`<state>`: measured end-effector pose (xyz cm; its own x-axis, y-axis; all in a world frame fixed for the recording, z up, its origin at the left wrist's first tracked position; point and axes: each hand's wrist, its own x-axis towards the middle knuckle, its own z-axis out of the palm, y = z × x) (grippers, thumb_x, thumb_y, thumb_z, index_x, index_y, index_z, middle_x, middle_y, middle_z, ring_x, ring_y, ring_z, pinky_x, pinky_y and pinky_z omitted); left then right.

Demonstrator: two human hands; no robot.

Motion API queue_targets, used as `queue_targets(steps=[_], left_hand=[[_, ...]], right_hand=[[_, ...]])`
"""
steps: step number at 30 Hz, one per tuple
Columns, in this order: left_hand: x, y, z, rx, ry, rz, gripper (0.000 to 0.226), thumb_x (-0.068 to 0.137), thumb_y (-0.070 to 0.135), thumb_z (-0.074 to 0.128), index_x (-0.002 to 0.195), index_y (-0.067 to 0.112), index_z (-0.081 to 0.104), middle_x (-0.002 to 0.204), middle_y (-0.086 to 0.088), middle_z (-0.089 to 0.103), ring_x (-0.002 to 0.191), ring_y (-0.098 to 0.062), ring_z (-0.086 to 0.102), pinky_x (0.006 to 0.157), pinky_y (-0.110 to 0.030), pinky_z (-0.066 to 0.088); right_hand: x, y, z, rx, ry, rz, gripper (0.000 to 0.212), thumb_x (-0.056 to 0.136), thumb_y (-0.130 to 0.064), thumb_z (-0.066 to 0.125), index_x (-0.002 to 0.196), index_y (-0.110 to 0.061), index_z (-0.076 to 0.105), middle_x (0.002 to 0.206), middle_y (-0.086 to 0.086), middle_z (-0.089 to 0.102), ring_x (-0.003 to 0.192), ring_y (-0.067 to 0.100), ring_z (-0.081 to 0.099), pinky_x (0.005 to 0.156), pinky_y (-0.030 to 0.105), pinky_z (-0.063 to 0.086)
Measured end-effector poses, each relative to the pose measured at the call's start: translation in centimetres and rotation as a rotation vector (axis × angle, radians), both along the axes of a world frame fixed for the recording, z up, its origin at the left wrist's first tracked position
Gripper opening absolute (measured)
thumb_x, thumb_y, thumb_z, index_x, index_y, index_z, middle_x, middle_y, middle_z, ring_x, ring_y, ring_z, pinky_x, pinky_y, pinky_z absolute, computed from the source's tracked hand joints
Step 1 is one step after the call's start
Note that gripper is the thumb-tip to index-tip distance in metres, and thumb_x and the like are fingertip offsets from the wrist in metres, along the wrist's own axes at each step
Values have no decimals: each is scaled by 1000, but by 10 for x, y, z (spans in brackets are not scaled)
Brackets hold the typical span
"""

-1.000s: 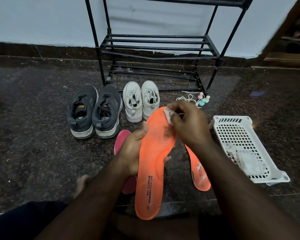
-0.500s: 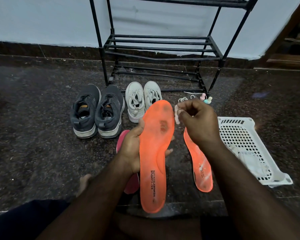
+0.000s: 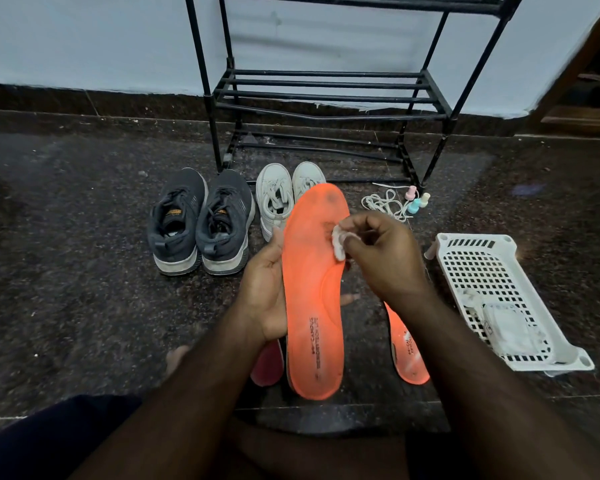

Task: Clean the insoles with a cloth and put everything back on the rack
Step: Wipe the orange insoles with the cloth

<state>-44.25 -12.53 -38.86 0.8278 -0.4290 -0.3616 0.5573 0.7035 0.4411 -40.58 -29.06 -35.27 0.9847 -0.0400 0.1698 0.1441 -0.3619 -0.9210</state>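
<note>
Head view: insole [image 3: 312, 289] runs lengthwise toward the rack [image 3: 326, 98]; left hand [image 3: 265, 292] grips its edge, right hand [image 3: 381, 258] pinches cloth [image 3: 338, 241] on its toe half.

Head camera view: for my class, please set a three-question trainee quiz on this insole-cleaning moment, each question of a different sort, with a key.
1. True or false: the left hand holds the orange insole while the right hand presses a white cloth on it.
2. Where is the second orange insole? A) on the rack B) on the floor beside the white basket C) inside a dark grey shoe
3. Fill in: the white shoes stand on the floor to the ____ of the dark grey pair.

Key: 1 true; 2 B; 3 right.
</note>
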Motion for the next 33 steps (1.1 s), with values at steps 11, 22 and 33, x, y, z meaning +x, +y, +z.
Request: queue_targets(steps=[11, 22, 33], left_hand=[[-4, -13, -19, -8, -16, -75, 65, 100, 61, 33, 111, 11, 72, 95, -13, 72, 80, -27, 70, 69, -44, 60], [15, -20, -22, 124, -28, -40, 60, 97, 59, 38, 100, 12, 73, 94, -13, 66, 81, -28, 64, 75, -42, 53], [14, -15, -22, 73, 48, -24, 65, 97, 61, 37, 100, 10, 77, 96, -14, 64, 82, -31, 62, 75, -40, 52]], right_hand=[[-5, 12, -7, -484, -125, 21, 19, 85, -8, 65, 99, -19, 70, 100, 2, 69, 96, 20, 61, 87, 33, 47], [-6, 17, -10, -487, -217, 9, 13, 81, -4, 67, 89, -14, 69, 90, 0, 68, 87, 17, 61, 79, 21, 41], [-10, 16, -8, -470, -134, 12, 13, 82, -9, 65, 85, -21, 64, 82, -9, 68, 81, 11, 63, 79, 31, 48]])
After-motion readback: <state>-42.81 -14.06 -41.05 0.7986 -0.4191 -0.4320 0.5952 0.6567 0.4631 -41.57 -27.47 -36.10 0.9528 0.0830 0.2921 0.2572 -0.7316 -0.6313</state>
